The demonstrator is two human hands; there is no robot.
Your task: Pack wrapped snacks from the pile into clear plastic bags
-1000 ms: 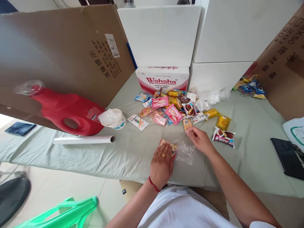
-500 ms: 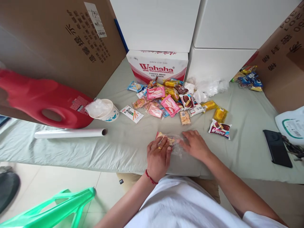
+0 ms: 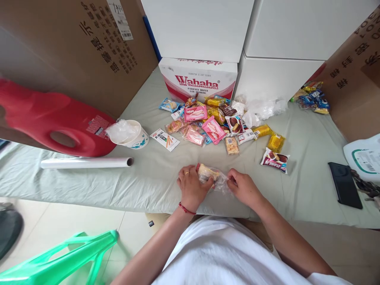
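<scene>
Near the front edge of the cloth, a clear plastic bag (image 3: 221, 183) lies with snack packets (image 3: 208, 173) inside, one yellowish and partly edged in red. My left hand (image 3: 191, 186) wraps round the left end of the bagged snacks, its thumb along the near side. At the bag's loose right end, my right hand (image 3: 245, 187) pinches the thin plastic between curled fingers. Beyond my hands is a pile of wrapped snacks, among them pink wafer packets (image 3: 213, 130), yellow packets (image 3: 276, 142) and a chocolate pie packet (image 3: 275, 160).
On the left are a paper cup (image 3: 139, 138) with clear plastic in it, a white roll (image 3: 86, 162) and a red jug (image 3: 74, 118). A Wahaha carton (image 3: 198, 81) and crumpled plastic bags (image 3: 264, 111) stand behind. At right lies a black phone (image 3: 344, 185).
My left hand has shifted left, uncovering more of the snacks. My right hand's fingers have curled from spread to a pinch on the bag's end.
</scene>
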